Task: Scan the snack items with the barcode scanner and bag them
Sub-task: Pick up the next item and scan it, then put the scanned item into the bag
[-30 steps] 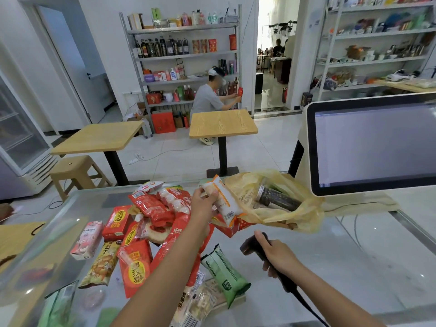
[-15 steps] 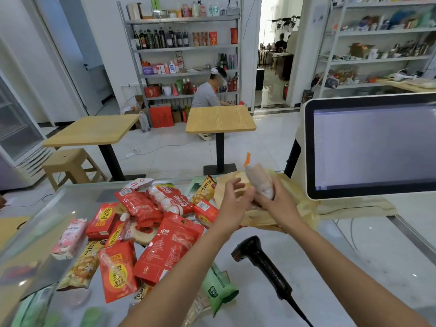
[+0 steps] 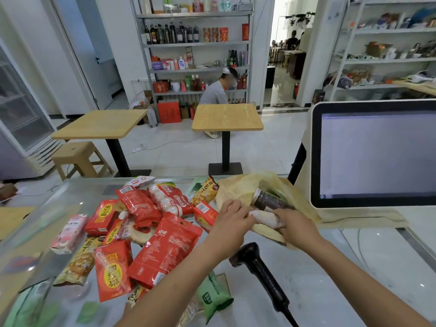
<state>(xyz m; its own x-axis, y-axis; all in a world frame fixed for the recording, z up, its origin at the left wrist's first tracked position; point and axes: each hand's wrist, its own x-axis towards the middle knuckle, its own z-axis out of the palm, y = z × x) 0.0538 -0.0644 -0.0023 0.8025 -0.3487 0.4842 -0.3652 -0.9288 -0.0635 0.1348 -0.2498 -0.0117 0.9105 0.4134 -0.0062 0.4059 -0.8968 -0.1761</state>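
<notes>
A yellow plastic bag [image 3: 238,188] lies open on the glass counter [image 3: 330,267], with a dark jar [image 3: 269,200] inside its mouth. My right hand [image 3: 295,228] grips a white snack packet [image 3: 265,219] at the bag's opening. My left hand [image 3: 232,217] rests at the bag's near edge, touching the packet's left end. The black barcode scanner [image 3: 262,271] lies on the counter below both hands, untouched. A heap of several red snack packs [image 3: 165,246] spreads to the left, with a green pack [image 3: 213,297] beside my left forearm.
A white till screen [image 3: 375,154] stands at the right, close behind the bag. The scanner's cable runs off the lower edge. Beyond the counter stand two wooden tables [image 3: 226,118], a stool [image 3: 77,156], stocked shelves and a seated person [image 3: 218,90].
My right hand put the scanner down on the counter and took the white packet from my left hand. Both hands then lowered the packet from above the bag into its mouth.
</notes>
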